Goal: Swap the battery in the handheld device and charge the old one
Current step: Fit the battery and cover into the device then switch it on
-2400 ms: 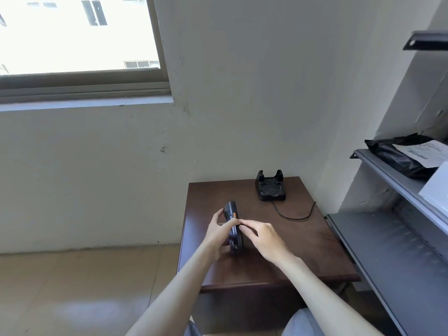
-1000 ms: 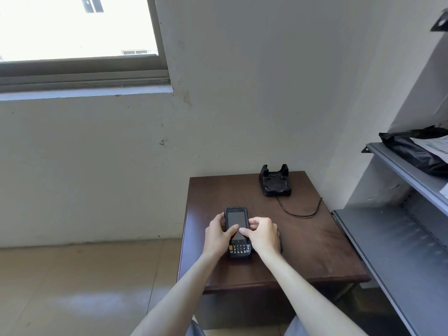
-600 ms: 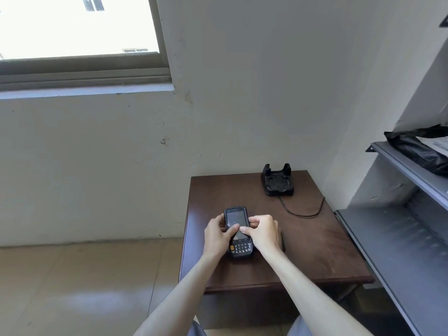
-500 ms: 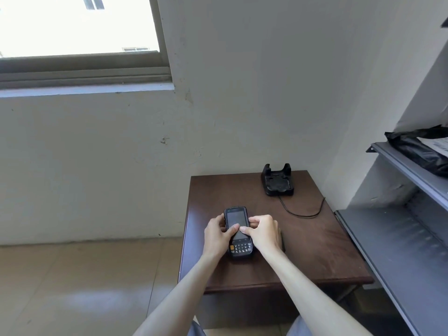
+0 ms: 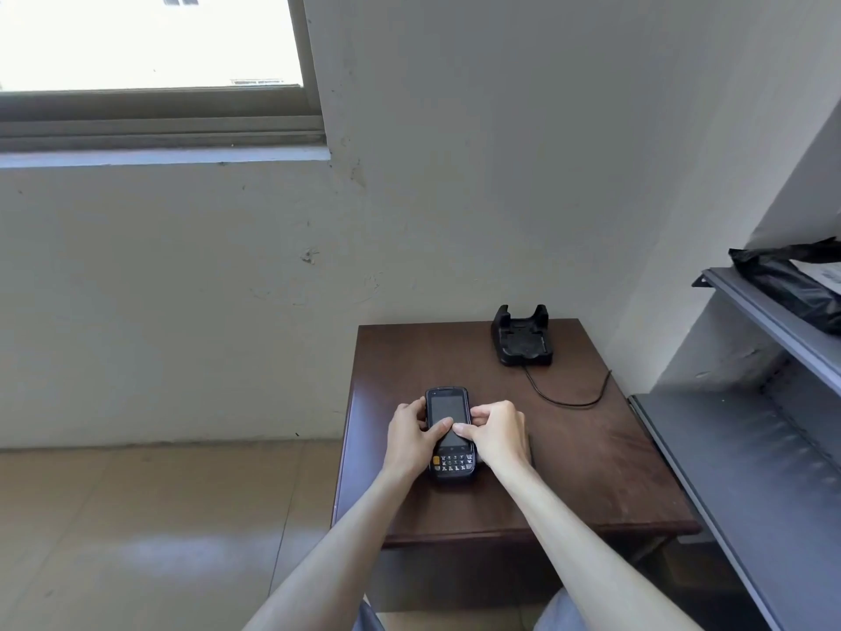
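A black handheld device [image 5: 448, 405] with a dark screen and a small keypad lies face up on the brown table [image 5: 591, 471]. My left hand [image 5: 409, 437] grips its left side, thumb on the screen. My right hand [image 5: 498, 432] grips its right side, thumb tip also on the screen. A black charging cradle [image 5: 523, 339] stands empty at the table's far edge, apart from the hands. No loose battery shows.
A black cable [image 5: 569, 398] runs from the cradle across the table to the right. Grey metal shelves [image 5: 751, 471] stand at the right, with a black bag [image 5: 787, 284] on the upper one. A wall and a window [image 5: 150, 43] are behind.
The device was held on its edge earlier; it now lies face up on the table with both hands on it. Over the last second the hands have barely moved.
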